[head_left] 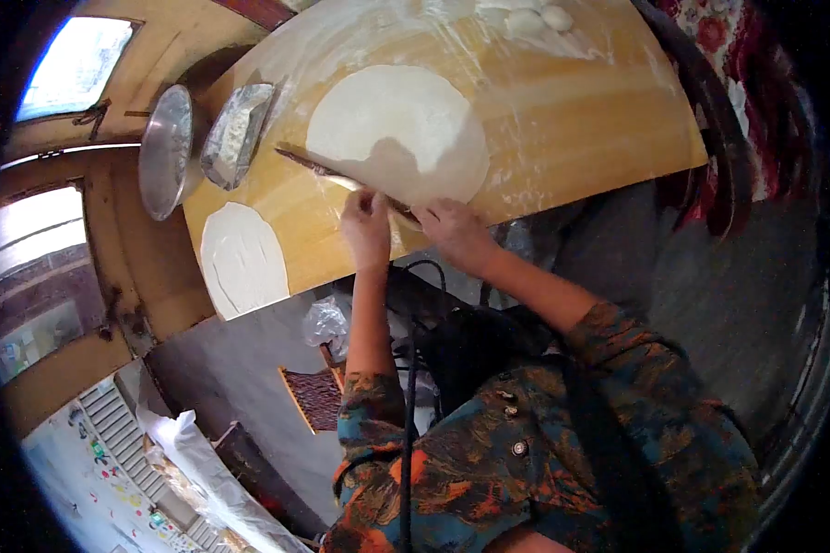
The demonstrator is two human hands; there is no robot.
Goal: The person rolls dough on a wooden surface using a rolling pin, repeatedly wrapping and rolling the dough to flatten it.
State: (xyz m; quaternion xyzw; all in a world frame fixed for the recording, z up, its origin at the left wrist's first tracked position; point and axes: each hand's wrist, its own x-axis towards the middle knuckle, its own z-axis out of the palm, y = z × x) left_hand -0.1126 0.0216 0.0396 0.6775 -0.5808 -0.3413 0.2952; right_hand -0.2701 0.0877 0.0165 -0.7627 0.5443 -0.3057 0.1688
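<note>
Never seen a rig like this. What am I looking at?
No robot here: just a person working bare-handed. The single picture comes from a camera worn on the head, looking forward and down.

On the floured board lie a big dough sheet, a smaller sheet and some dough balls. A tray with white powder sits near the left edge.

The left hand and right hand are at a thin dark rolling pin by the big sheet's near edge; their exact grip is hard to see.

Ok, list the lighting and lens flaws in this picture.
Head view: strong fisheye curvature, corners black; head view: upper-left window washed out nearly white; head view: a shadow darkens the lower part of the large round dough sheet.
</note>
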